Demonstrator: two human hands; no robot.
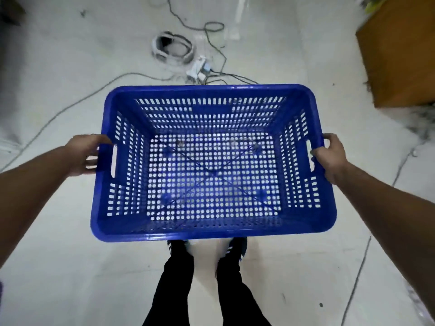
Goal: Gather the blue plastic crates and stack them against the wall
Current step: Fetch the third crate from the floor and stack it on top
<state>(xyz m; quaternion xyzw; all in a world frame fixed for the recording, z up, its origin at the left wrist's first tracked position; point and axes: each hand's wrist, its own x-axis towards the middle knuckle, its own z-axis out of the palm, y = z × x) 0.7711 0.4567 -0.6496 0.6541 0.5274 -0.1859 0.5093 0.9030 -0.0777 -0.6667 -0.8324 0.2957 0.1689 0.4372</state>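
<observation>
Left hand (86,155) curled around the left handle slot of the blue crate (213,228), fingers wrapped under the rim. Right hand (330,156) likewise clamped on the right handle. Crate empty, held level above pale floor (70,267), over the person's shoes; cables (211,38) beyond

blue crate (213,232) — perforated, empty | upright, open side up — off floor

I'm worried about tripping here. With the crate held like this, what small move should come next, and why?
Probably step off to one side before walking on. Both the left hand and right hand grip the blue crate at its handle slots, it hides the floor near the feet, and loose cables and a power strip lie straight ahead.
</observation>
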